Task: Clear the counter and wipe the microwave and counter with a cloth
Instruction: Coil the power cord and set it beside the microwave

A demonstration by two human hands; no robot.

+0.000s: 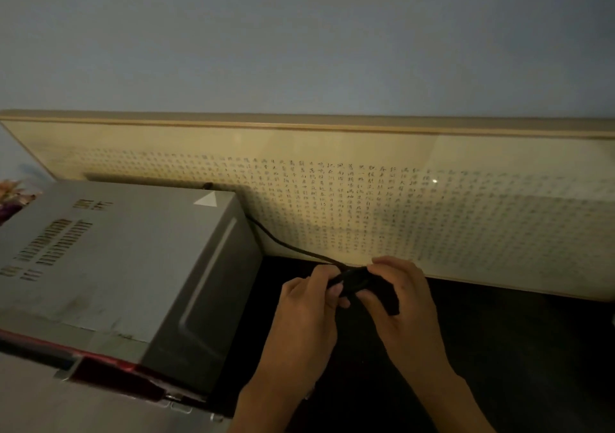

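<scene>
A grey microwave (116, 259) with a red front edge stands on the left of a dark counter (515, 349). Its black power cord (283, 242) runs from the microwave's back right corner down to my hands. My left hand (309, 302) and my right hand (399, 296) meet over the counter just right of the microwave. Both grip a black bundle (357, 281), the coiled end of the cord with its plug; the dim light hides its exact shape. No cloth shows in the head view.
A long framed sheet of calligraphy (399, 206) leans against the blue-grey wall behind the counter. Some flowers (11, 196) peek in at the far left behind the microwave. The room is dim.
</scene>
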